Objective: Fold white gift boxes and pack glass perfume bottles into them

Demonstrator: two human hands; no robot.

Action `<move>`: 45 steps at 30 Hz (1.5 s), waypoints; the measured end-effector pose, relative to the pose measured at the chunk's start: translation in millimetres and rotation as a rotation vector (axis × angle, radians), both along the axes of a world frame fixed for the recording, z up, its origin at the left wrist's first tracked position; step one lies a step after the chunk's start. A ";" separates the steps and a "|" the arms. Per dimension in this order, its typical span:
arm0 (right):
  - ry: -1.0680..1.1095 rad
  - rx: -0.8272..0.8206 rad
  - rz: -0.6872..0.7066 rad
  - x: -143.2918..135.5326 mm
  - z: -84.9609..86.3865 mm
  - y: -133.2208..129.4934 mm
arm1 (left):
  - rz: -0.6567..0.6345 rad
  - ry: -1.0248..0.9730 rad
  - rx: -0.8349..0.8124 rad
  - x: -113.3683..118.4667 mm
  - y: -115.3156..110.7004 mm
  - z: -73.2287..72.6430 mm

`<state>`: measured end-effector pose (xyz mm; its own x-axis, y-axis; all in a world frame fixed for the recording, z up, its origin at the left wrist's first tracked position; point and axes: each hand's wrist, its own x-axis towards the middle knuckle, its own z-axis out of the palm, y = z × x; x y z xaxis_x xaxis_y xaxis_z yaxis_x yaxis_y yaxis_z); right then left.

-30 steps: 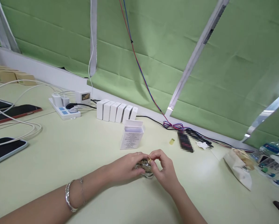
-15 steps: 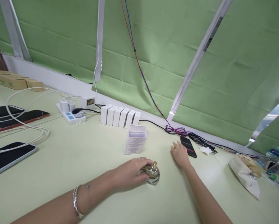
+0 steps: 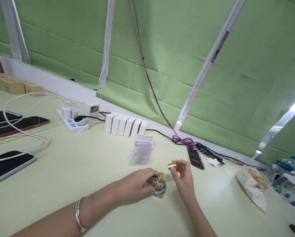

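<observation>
Cap [image 3: 171, 166], a short, shiny, gold-coloured cylinder, is now up off the table in our right hand [image 3: 184, 179], pinched between thumb and fingertips and lying on its side in the air. Half a second ago that hand was reaching out to it on the pale green tabletop [image 3: 100, 164], just beside the black phone [image 3: 196, 158]; a second ago its fingers were at the bottle's neck. Now we have brought it back towards the rounded, clear glass bottle [image 3: 159, 190], which sits on the table in front of us, slightly right of centre.

Our left hand [image 3: 136, 181] has stayed clamped on the bottle's left side, thumb in front and fingers over the top. The slim gold-coloured nozzle [image 3: 160, 176] stands bare, tilted a little to the right. Cap and nozzle are near each other but apart, so we judge that both pieces are in hand while the bottle remains uncapped. We cannot tell which end of the cap is open.

Behind the bottle, the upright white printed carton [image 3: 140, 155] keeps its place with its top flap raised.
</observation>
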<state>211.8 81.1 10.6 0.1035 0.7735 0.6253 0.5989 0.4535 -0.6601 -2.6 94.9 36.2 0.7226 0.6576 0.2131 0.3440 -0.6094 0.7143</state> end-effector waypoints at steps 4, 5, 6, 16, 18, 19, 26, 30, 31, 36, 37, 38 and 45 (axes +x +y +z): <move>0.061 0.072 0.211 -22.6 22.1 -21.4 | -0.018 -0.007 0.015 0.2 -1.2 2.6; 0.027 0.061 0.251 -26.6 25.0 -24.5 | -0.028 -0.016 0.014 0.3 -1.8 3.4; -0.014 0.046 0.277 -29.5 26.4 -26.5 | -0.037 -0.025 0.012 0.3 -2.3 4.0; -0.010 -0.002 0.362 -29.4 -17.0 -23.8 | -0.056 -0.028 0.036 0.9 -1.7 2.1; -0.022 0.005 0.378 -30.5 -22.1 -23.8 | -0.063 -0.027 0.050 1.3 -1.4 1.5; -0.030 0.014 0.383 -30.8 -23.2 -23.6 | -0.061 -0.016 0.070 0.8 -0.8 1.6; -0.087 -0.031 0.317 -29.1 -23.1 -21.3 | 0.267 -0.152 0.504 -24.3 20.8 11.0; -0.227 -0.090 0.279 -27.8 -18.6 -24.6 | 0.695 -0.409 0.407 -34.9 42.4 5.1; -0.253 -0.108 0.280 -27.0 -17.5 -25.5 | 0.695 -0.412 0.300 -35.1 47.1 1.3; -0.244 -0.124 0.260 -19.2 -15.9 -23.9 | 0.399 -0.286 -0.161 -30.1 54.6 -12.3; -0.214 -0.080 0.243 -18.0 -14.2 -22.8 | 0.343 -0.266 -0.171 -28.7 52.0 -11.9; -0.167 -0.010 0.218 -17.2 -11.1 -21.8 | 0.286 -0.247 -0.176 -26.9 48.1 -10.5; 0.036 0.585 0.193 -18.7 33.2 -27.5 | -0.057 -0.180 -0.277 -0.8 2.8 2.4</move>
<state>193.1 53.6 43.7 0.0250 0.3103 0.9503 0.4517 0.8445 -0.2876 -3.4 97.7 38.7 0.7268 0.6681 0.1593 0.1685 -0.3983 0.9017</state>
